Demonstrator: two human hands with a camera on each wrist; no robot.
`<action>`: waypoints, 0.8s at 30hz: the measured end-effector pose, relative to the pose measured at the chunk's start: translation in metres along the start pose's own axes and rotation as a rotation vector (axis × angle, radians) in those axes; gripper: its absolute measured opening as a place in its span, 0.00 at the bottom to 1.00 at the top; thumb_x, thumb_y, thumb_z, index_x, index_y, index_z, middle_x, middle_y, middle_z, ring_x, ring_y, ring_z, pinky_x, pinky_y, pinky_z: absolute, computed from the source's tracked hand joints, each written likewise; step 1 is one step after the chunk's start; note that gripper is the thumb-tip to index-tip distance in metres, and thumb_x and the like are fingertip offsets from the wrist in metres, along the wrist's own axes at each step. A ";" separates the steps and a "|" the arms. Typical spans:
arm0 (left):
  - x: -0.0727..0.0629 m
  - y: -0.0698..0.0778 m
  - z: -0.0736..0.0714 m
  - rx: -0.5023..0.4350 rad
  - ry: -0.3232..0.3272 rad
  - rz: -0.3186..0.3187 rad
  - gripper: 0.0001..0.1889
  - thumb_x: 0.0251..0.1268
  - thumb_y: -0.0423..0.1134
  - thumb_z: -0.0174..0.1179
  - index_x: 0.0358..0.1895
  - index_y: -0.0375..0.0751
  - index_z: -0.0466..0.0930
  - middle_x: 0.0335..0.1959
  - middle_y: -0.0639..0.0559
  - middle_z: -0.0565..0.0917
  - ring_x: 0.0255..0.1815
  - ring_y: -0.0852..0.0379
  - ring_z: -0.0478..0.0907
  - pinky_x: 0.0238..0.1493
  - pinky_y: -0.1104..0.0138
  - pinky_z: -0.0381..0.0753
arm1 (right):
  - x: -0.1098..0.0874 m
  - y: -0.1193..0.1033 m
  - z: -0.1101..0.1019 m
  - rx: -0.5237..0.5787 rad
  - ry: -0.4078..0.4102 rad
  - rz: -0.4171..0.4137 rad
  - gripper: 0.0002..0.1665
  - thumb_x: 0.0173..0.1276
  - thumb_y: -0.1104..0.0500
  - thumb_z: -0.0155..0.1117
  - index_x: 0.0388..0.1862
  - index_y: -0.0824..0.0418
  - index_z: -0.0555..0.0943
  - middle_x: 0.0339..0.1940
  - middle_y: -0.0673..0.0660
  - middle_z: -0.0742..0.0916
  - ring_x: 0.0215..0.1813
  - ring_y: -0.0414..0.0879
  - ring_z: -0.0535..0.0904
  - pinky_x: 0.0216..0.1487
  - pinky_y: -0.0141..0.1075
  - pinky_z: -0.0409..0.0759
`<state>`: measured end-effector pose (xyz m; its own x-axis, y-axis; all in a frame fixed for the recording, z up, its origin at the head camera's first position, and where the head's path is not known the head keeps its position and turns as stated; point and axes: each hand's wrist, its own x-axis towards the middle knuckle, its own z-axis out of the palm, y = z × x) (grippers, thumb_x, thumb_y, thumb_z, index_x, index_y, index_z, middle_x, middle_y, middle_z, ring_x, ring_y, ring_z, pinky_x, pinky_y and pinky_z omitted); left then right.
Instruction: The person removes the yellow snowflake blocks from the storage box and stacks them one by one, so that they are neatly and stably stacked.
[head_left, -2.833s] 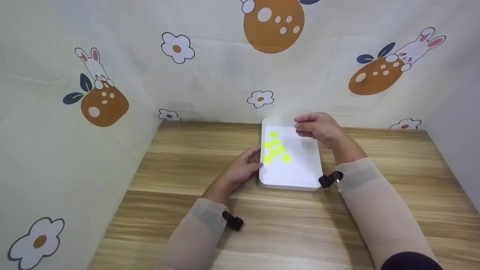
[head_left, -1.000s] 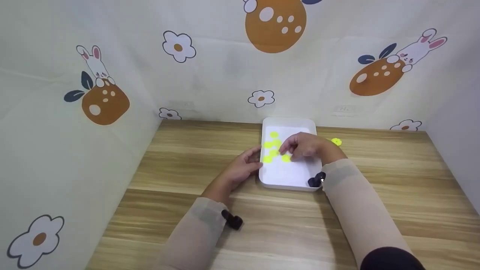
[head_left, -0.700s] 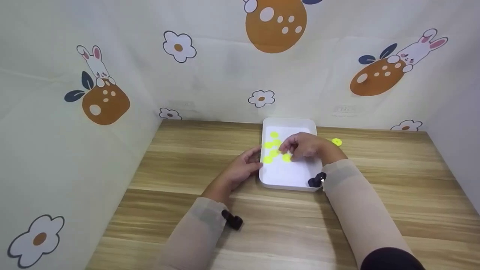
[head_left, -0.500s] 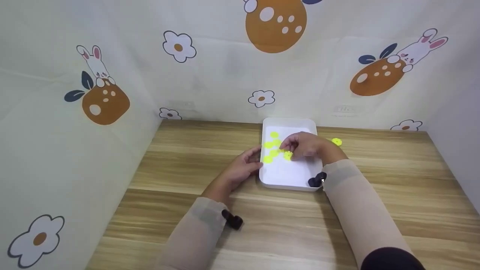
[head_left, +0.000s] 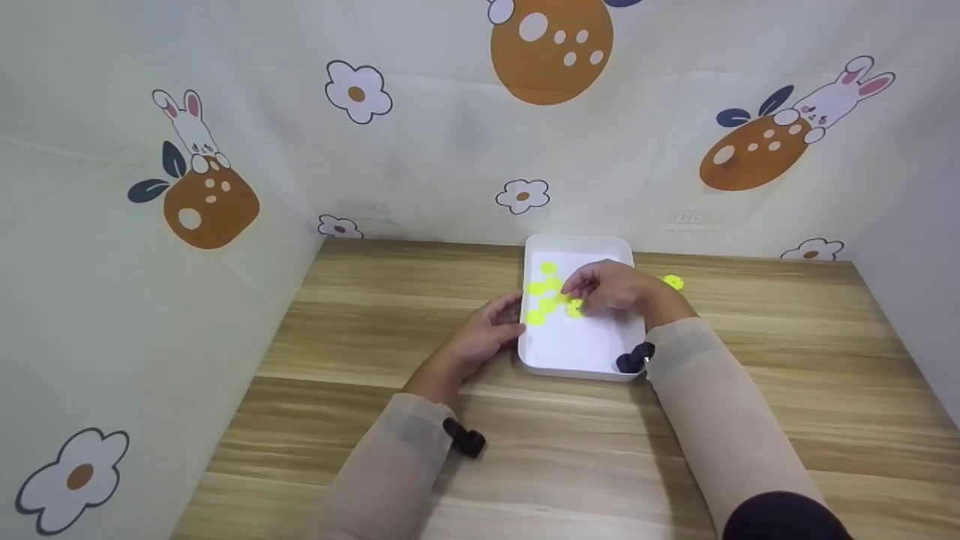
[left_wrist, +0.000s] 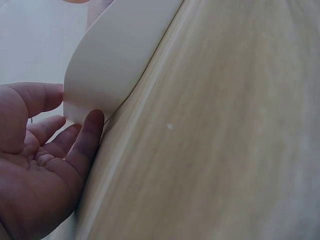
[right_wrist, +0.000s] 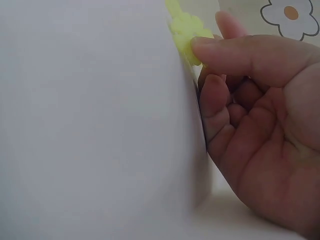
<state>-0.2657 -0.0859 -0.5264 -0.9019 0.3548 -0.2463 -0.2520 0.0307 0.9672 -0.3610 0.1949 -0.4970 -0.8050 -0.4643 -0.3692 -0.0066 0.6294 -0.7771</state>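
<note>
A shallow white tray (head_left: 581, 352) lies on the table with several yellow flower-shaped plastic discs (head_left: 536, 316) grouped in its left half. My right hand (head_left: 611, 289) is over the tray and pinches a yellow flower-shaped disc (head_left: 574, 308) between thumb and finger. Up close in the right wrist view, the thumb lies over the scalloped disc (right_wrist: 189, 32), with part of another yellow piece behind it. My left hand (head_left: 484, 337) rests against the tray's left side. The left wrist view has its fingertips (left_wrist: 94, 120) touching the tray's outer wall (left_wrist: 115, 55).
One more yellow disc (head_left: 673, 282) lies on the wooden table (head_left: 555, 450) just right of the tray, beside my right wrist. A patterned cloth wall (head_left: 442, 150) rises behind the tray's far end. Small black cameras (head_left: 466, 439) stick out from both sleeves.
My right hand has moved from the tray's far right rim inward to the discs and tipped one up in its fingers. The disc on the table has come into view. My left hand stayed put.
</note>
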 end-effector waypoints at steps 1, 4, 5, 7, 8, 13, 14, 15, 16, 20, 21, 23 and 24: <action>0.000 0.000 0.000 0.001 0.001 -0.001 0.37 0.77 0.29 0.60 0.85 0.46 0.61 0.85 0.45 0.67 0.82 0.47 0.71 0.81 0.53 0.75 | 0.000 0.000 0.000 0.009 0.002 -0.004 0.24 0.62 0.71 0.73 0.56 0.57 0.89 0.48 0.52 0.88 0.53 0.47 0.79 0.57 0.35 0.79; 0.000 0.001 0.000 -0.001 0.001 -0.004 0.37 0.77 0.29 0.60 0.85 0.47 0.61 0.85 0.45 0.67 0.82 0.47 0.71 0.80 0.53 0.75 | 0.000 0.000 -0.001 0.035 0.014 -0.018 0.22 0.63 0.70 0.73 0.57 0.60 0.88 0.48 0.52 0.89 0.52 0.46 0.80 0.55 0.32 0.79; 0.000 0.001 0.000 0.000 0.001 -0.004 0.36 0.77 0.29 0.60 0.85 0.47 0.61 0.85 0.45 0.67 0.82 0.47 0.70 0.81 0.53 0.75 | 0.001 0.000 -0.001 0.052 0.021 -0.017 0.22 0.64 0.69 0.72 0.57 0.61 0.88 0.48 0.52 0.89 0.52 0.46 0.80 0.54 0.31 0.80; 0.000 0.002 -0.001 0.001 0.001 -0.003 0.36 0.77 0.29 0.60 0.85 0.46 0.62 0.85 0.45 0.68 0.82 0.47 0.70 0.81 0.54 0.75 | 0.001 -0.001 -0.001 0.096 0.039 -0.016 0.22 0.64 0.69 0.72 0.58 0.62 0.87 0.47 0.51 0.89 0.51 0.44 0.81 0.52 0.29 0.82; -0.001 0.002 -0.001 -0.001 0.001 -0.001 0.36 0.77 0.29 0.60 0.85 0.46 0.62 0.85 0.44 0.68 0.82 0.46 0.70 0.81 0.53 0.75 | 0.001 -0.002 0.000 0.119 0.046 -0.014 0.22 0.65 0.69 0.72 0.59 0.63 0.87 0.47 0.51 0.90 0.50 0.44 0.81 0.51 0.29 0.82; 0.000 0.001 -0.001 -0.003 0.001 0.000 0.36 0.76 0.29 0.61 0.85 0.47 0.62 0.83 0.44 0.70 0.81 0.46 0.72 0.80 0.53 0.76 | 0.004 -0.004 0.002 0.236 0.074 0.003 0.22 0.68 0.68 0.72 0.61 0.64 0.86 0.47 0.48 0.91 0.50 0.42 0.85 0.53 0.30 0.85; -0.001 0.001 -0.001 -0.006 0.001 -0.001 0.36 0.76 0.29 0.61 0.84 0.47 0.63 0.83 0.44 0.70 0.80 0.46 0.72 0.79 0.53 0.76 | 0.004 -0.004 0.002 0.263 0.077 0.007 0.22 0.69 0.68 0.71 0.62 0.65 0.85 0.46 0.48 0.91 0.50 0.42 0.85 0.54 0.31 0.86; -0.001 0.001 0.000 -0.011 -0.002 0.000 0.36 0.76 0.29 0.61 0.85 0.47 0.63 0.82 0.44 0.71 0.80 0.46 0.72 0.79 0.53 0.76 | 0.005 -0.005 0.002 0.295 0.081 0.006 0.23 0.69 0.68 0.70 0.63 0.66 0.84 0.46 0.48 0.91 0.50 0.42 0.86 0.55 0.31 0.86; -0.001 0.001 0.000 -0.020 -0.006 0.002 0.36 0.76 0.28 0.60 0.85 0.46 0.62 0.82 0.43 0.71 0.80 0.46 0.72 0.79 0.53 0.76 | 0.004 -0.005 0.002 0.333 0.085 0.008 0.23 0.70 0.69 0.70 0.64 0.67 0.83 0.46 0.48 0.91 0.50 0.42 0.86 0.56 0.32 0.87; -0.001 0.000 0.000 -0.046 -0.011 0.003 0.37 0.76 0.28 0.60 0.85 0.46 0.62 0.82 0.43 0.71 0.81 0.46 0.71 0.79 0.53 0.76 | 0.003 -0.009 0.000 0.487 0.115 -0.025 0.24 0.72 0.71 0.66 0.66 0.72 0.79 0.43 0.48 0.91 0.47 0.41 0.87 0.55 0.33 0.89; -0.001 0.000 0.000 -0.050 -0.011 0.001 0.37 0.76 0.28 0.60 0.85 0.47 0.61 0.82 0.43 0.70 0.81 0.46 0.71 0.80 0.53 0.76 | 0.002 -0.010 -0.001 0.530 0.129 -0.036 0.23 0.73 0.72 0.65 0.65 0.71 0.80 0.43 0.48 0.91 0.46 0.41 0.87 0.53 0.33 0.89; -0.001 -0.001 -0.001 -0.048 -0.007 -0.002 0.37 0.76 0.28 0.60 0.85 0.47 0.62 0.83 0.44 0.70 0.81 0.47 0.71 0.80 0.53 0.76 | 0.000 -0.013 -0.003 0.602 0.162 -0.054 0.19 0.74 0.71 0.65 0.62 0.68 0.82 0.42 0.48 0.91 0.44 0.40 0.87 0.50 0.32 0.89; -0.001 -0.001 -0.001 -0.049 -0.006 -0.003 0.37 0.76 0.29 0.61 0.85 0.47 0.62 0.83 0.44 0.70 0.81 0.47 0.71 0.80 0.54 0.76 | -0.001 -0.015 -0.005 0.635 0.182 -0.058 0.18 0.74 0.71 0.65 0.61 0.66 0.83 0.42 0.48 0.91 0.43 0.40 0.87 0.49 0.31 0.90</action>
<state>-0.2646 -0.0875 -0.5269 -0.8990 0.3602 -0.2489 -0.2720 -0.0140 0.9622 -0.3626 0.1888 -0.4826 -0.9016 -0.3390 -0.2687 0.2531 0.0905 -0.9632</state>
